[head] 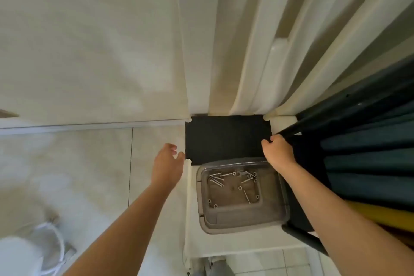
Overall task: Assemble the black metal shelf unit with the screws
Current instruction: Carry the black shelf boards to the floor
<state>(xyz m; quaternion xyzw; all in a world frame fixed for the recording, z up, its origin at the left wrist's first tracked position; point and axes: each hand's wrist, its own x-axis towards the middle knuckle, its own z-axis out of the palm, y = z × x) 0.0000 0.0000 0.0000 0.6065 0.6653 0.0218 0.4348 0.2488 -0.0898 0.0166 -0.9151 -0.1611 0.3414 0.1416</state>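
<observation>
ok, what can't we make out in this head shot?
- Head view: where the frame meets the panel, covered by the right hand gripping it.
- The panel's near edge, covered by the tub.
- The screws in the tub, too small to count.
- Whether the left hand, open, touches the panel: unclear.
- The white loop bottom left: blurred.

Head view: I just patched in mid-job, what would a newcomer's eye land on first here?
The flat black shelf panel in the centre stands out first against the pale floor and walls. The open left hand is beside its left edge, and the right hand grips the black frame at its right edge. Just nearer the camera sits a clear plastic tray holding loose screws.
</observation>
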